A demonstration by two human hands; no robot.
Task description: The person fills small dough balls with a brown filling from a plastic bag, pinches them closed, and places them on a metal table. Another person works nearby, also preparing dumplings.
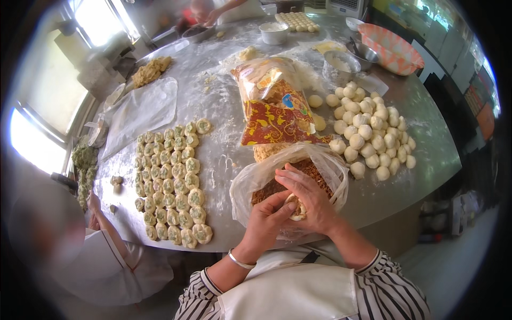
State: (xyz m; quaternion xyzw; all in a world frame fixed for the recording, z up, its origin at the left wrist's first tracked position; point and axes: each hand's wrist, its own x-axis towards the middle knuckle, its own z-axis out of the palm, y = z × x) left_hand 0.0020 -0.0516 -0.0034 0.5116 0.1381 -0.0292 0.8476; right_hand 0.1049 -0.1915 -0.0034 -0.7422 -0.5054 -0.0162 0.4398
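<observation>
A flat piece of dough with brown filling [297, 208] lies cupped in my right hand [314, 204], over the near part of an open clear plastic bag [245, 182]. My left hand [269, 216], with a bangle at its wrist, has its thumb and fingertips on the dough and filling. Reddish-brown crumbly filling [312, 170] fills the bag below my hands. Behind it lies a printed red and clear packet [276, 116] of lighter shreds. To the right is a heap of round dough balls [366, 134]. Rows of dough pieces with green filling [178, 184] stand on the left.
Two co-workers are near: a person's hand [94, 208] at the left edge, another person's arm [224, 10] at the far side. A dough lump [151, 72] and plastic sheet [140, 108] lie back left. Metal bowls [342, 66] and a red-and-white basin [392, 50] stand back right.
</observation>
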